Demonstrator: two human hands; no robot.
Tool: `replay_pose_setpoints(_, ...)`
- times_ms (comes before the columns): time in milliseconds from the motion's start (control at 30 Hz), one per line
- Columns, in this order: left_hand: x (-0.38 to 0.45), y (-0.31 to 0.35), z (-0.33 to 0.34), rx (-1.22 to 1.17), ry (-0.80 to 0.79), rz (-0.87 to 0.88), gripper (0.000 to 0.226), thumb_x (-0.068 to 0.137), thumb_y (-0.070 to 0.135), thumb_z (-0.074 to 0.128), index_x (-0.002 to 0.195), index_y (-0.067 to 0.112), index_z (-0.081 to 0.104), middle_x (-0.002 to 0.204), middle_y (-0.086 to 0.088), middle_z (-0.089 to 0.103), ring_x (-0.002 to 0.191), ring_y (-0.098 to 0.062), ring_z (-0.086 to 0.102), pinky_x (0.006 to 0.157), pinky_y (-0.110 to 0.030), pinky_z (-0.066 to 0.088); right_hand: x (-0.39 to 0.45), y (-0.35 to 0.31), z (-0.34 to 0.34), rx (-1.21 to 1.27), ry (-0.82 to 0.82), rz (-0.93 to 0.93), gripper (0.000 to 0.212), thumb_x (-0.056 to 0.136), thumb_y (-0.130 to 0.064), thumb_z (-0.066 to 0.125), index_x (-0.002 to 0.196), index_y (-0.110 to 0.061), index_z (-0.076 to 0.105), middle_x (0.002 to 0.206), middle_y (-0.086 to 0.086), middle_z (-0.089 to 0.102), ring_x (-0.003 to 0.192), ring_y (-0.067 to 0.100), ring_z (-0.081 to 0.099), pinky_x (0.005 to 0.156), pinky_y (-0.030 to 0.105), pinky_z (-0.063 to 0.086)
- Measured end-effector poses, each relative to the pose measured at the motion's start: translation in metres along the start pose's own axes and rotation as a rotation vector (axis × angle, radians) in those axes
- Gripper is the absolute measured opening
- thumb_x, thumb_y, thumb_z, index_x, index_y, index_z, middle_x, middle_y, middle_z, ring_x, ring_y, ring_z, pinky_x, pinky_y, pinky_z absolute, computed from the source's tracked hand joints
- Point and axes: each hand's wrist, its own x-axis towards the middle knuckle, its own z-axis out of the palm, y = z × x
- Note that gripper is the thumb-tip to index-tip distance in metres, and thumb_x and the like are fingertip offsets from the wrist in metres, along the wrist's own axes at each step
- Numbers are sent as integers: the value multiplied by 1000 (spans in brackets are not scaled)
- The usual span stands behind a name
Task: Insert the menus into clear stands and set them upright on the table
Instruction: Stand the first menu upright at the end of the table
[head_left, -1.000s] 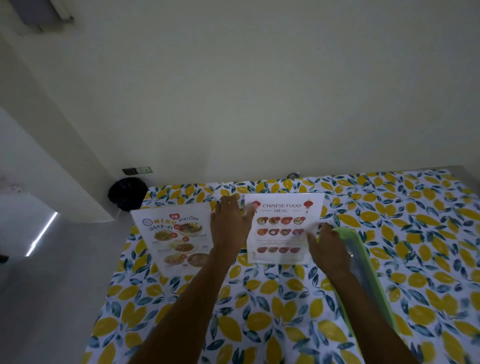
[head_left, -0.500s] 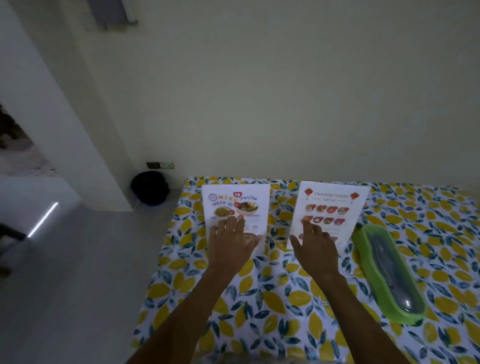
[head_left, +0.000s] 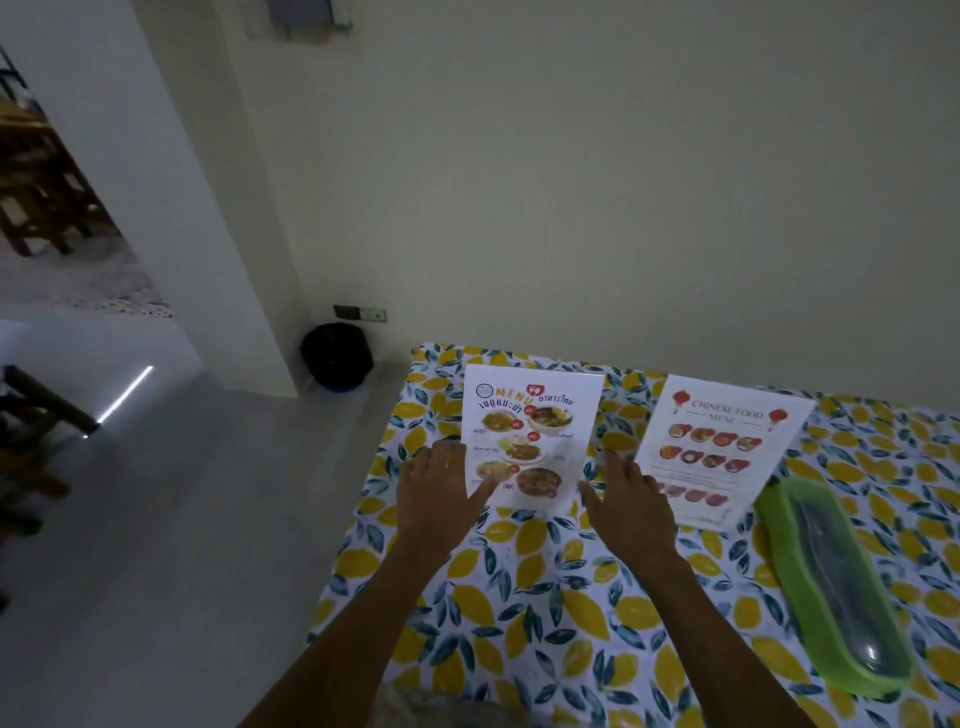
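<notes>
The table (head_left: 519, 623), covered in a lemon-print cloth, fills the lower right of the view, and on it the 2 menus appear to stand upright near the far edge by the wall, which suggests the task is close to finished. The Chinese food menu (head_left: 722, 447) stands to the right, its lower part looking hazier as if seen through a clear holder, though the stand itself is too transparent in this dim light to trace. The Thai menu (head_left: 530, 436) stands to the left, near the table's left corner, and it too shows no clear outline of a stand, so whether each sheet is fully seated cannot be confirmed. A long green tray (head_left: 779, 530) with a clear cover lies on the right side of the table, just beside the Chinese menu's near corner; what it holds is hard to make out. The left hand (head_left: 441, 493) is spread flat with fingers loose, gripping nothing, its thumb over the lower left corner of the Thai menu; whether it touches the sheet cannot be told. The right hand (head_left: 628, 504) is likewise spread and empty, hovering between the 2 menus, its fingers overlapping the lower left edge of the Chinese one. What seems left is at most a small straightening of the Thai menu. The table's right end and near edge are cut off by the frame.
</notes>
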Motion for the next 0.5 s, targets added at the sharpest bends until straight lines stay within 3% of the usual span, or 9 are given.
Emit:
replay_pose_setpoints(100, 9, -6, 9, 10, -58, -59, 81, 89, 72, 30, 134, 10, 53, 128, -17, 61, 117, -36, 57, 98, -52, 46, 19, 3, 8, 123, -106, 27, 72, 98, -52, 45, 153, -11, 22, 153, 16, 38, 131, 38, 47, 98, 50, 47)
replay_pose_setpoints(267, 28, -9, 25, -55, -280, -177, 90, 90, 72, 36, 154, 13, 15, 151, -10, 43, 133, -30, 46, 108, -49, 35, 55, 12, 25, 345, -202, 149, 79, 93, -53, 54, 153, -12, 22, 149, 15, 46, 128, 36, 53, 99, 50, 49)
replay_pose_setpoints(367, 43, -11, 35, -94, -345, -227, 93, 91, 68, 39, 156, 12, 3, 147, -9, 48, 126, -28, 54, 103, -48, 42, 77, 16, 37, 369, -210, 150, 72, 91, -53, 57, 147, -16, 29, 135, 13, 60, 115, 35, 62, 91, 50, 53)
replay_pose_setpoints(500, 60, -7, 47, -140, -342, -268, 85, 94, 61, 44, 155, 13, 8, 139, -9, 56, 114, -29, 62, 90, -45, 52, 96, 19, 53, 363, -236, 122, 64, 94, -46, 57, 144, -12, 36, 128, 11, 64, 115, 34, 61, 90, 45, 52)
